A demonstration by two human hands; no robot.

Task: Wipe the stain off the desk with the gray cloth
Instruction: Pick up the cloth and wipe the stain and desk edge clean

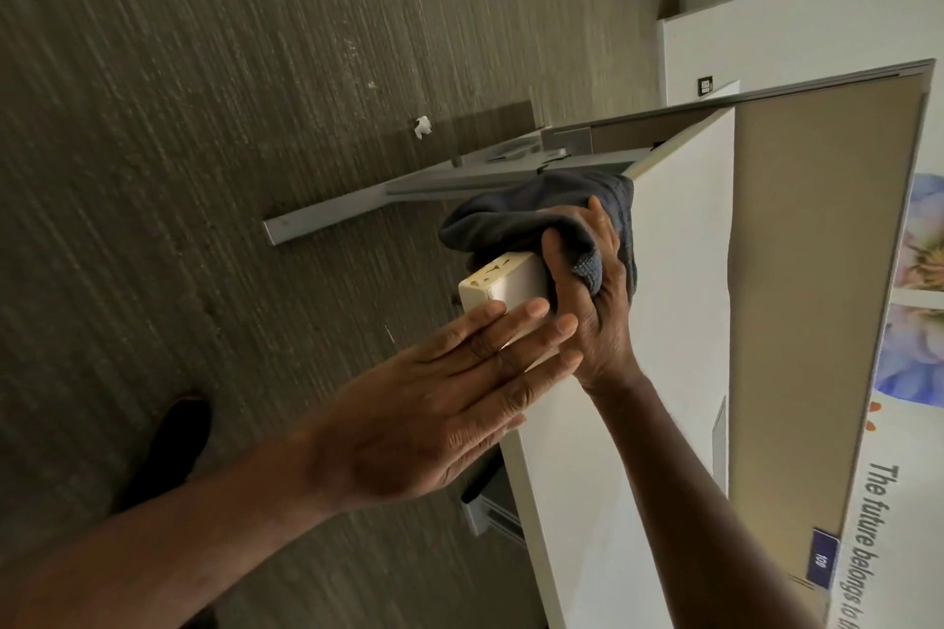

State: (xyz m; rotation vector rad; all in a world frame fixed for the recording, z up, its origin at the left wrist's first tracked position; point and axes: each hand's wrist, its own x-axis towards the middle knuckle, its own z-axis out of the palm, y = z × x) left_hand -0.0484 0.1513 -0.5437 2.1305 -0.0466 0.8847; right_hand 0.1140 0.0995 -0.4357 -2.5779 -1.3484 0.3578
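We saw a dark, streaked carpet (pixel 179 118) filling the left of the tilted view, with a scrap of white paper (pixel 422 126) lying on it. A black shoe (pixel 176 439) stood on the carpet lower down. A grey metal foot (pixel 357 209) rested flat on the floor. A beige partition (pixel 807 296) rose behind — beside it a poster (pixel 909 322) showed flowers and the words "The future belongs to". A small black wall plate (pixel 705 85) sat on the white wall (pixel 817 15).

Office, white desk (pixel 679 271), cubicle partition (pixel 817 271), carpet (pixel 204 118), slogan poster (pixel 883 526)
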